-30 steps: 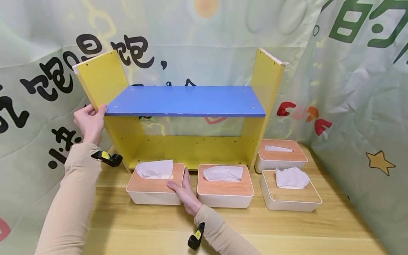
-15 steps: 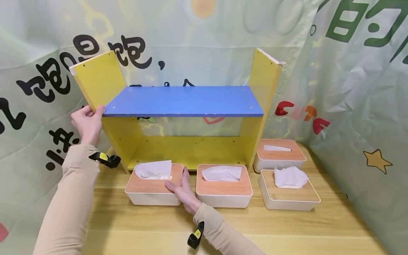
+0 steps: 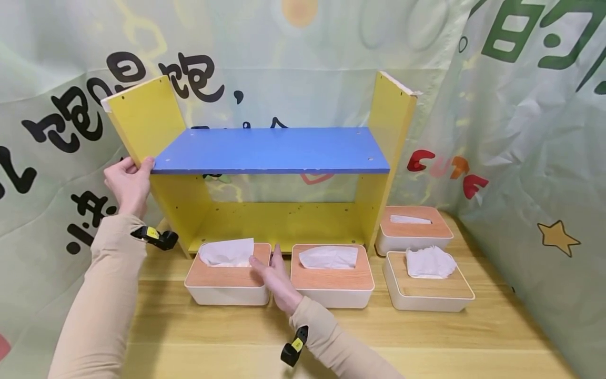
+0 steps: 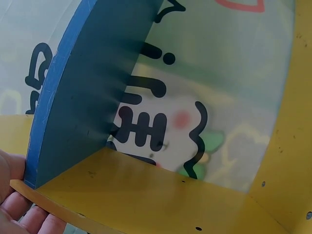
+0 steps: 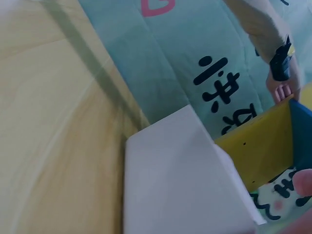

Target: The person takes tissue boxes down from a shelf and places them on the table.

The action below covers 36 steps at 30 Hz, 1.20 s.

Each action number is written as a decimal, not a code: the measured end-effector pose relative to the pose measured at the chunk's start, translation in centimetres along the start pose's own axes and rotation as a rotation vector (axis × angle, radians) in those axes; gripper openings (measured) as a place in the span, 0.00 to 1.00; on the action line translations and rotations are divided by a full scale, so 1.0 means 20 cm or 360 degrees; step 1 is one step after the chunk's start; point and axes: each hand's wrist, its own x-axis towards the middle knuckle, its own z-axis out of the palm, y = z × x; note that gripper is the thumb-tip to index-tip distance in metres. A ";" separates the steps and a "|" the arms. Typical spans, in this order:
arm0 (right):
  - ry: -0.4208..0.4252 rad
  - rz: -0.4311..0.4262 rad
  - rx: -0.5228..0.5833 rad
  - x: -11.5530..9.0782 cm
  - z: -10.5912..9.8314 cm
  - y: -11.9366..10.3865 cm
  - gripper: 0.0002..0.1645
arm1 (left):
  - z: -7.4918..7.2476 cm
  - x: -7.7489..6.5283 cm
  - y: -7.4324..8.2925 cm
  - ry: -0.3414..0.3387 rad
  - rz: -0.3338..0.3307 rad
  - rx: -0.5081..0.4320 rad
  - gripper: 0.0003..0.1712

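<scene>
My left hand [image 3: 129, 181] grips the left side panel of a yellow and blue shelf unit [image 3: 272, 150]. Its thumb lies against the front corner of the blue board [image 4: 34, 161], the fingers [image 4: 36, 219] behind the yellow panel's edge. My right hand [image 3: 279, 281] is between two tissue boxes, fingers straight. Its thumb overlaps the top right of the left tissue box [image 3: 222, 295], which has a white body and wood-look lid. In the right wrist view that box's white side [image 5: 175, 180] fills the lower middle. The other tissue box [image 3: 331, 281] stands just right of my fingers.
Two more tissue boxes stand at the right: one in front [image 3: 433, 302], and one behind [image 3: 416, 231] beside the shelf unit. All are on a wooden table [image 3: 227, 342]. A printed cloth [image 3: 303, 95] hangs behind and along the sides.
My right hand has loosened from the left tissue box; its thumb has come up off the lid and the hand has shifted slightly right. The left hand keeps its grip on the shelf unit.
</scene>
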 end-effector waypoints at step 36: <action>0.0034 -0.0268 0.0116 -0.09 -0.35 -0.33 0.44 | 0.00 -0.01 0.00 0.0007 0.0018 -0.0029 0.23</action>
